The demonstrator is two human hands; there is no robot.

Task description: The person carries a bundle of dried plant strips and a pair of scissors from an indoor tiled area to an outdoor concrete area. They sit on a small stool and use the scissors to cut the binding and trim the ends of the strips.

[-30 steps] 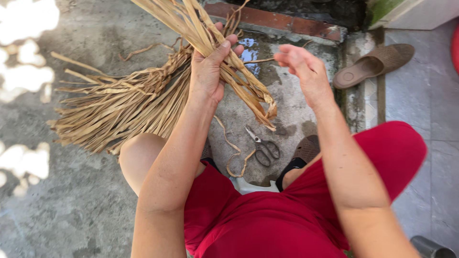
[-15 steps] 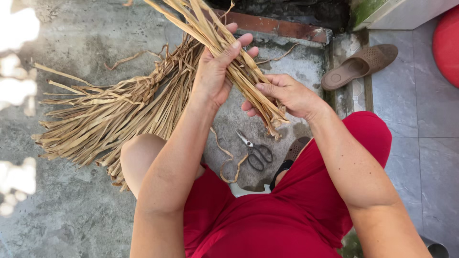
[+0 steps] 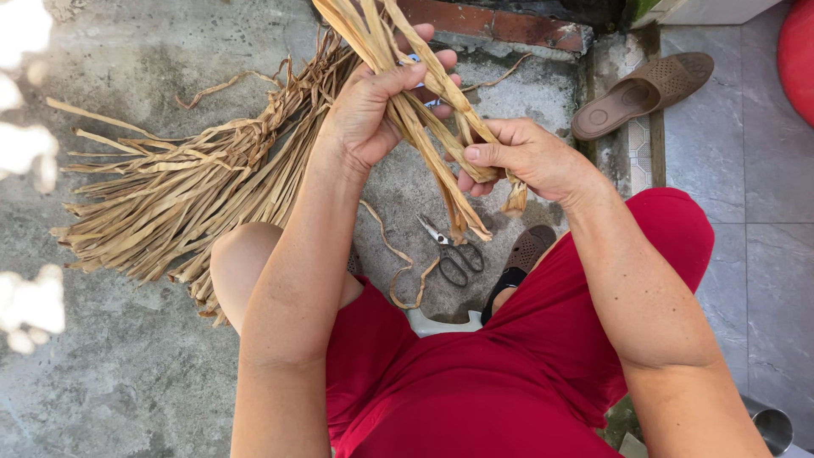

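Gripping a bundle of dried straw-coloured leaf strips (image 3: 398, 76), the left hand (image 3: 373, 110) wraps fully around it where the strips come together, fingers curled over the front. The right hand (image 3: 521, 157) sits just below and to the right of that grip, closed in a pinch on a few strip ends (image 3: 475, 191) that hang loose toward the knees. To do this well, I judge the left hand should keep the bundle tight while the right pulls its strands evenly, so none slip or tear. Below the bundle, on the concrete floor (image 3: 127, 382), lie scissors (image 3: 451, 248) beside a curled scrap strip (image 3: 398, 271). Left of the bundle a big heap of strips (image 3: 170, 203) fans out. Right of it a brown slipper (image 3: 640, 92) rests by the tiles.
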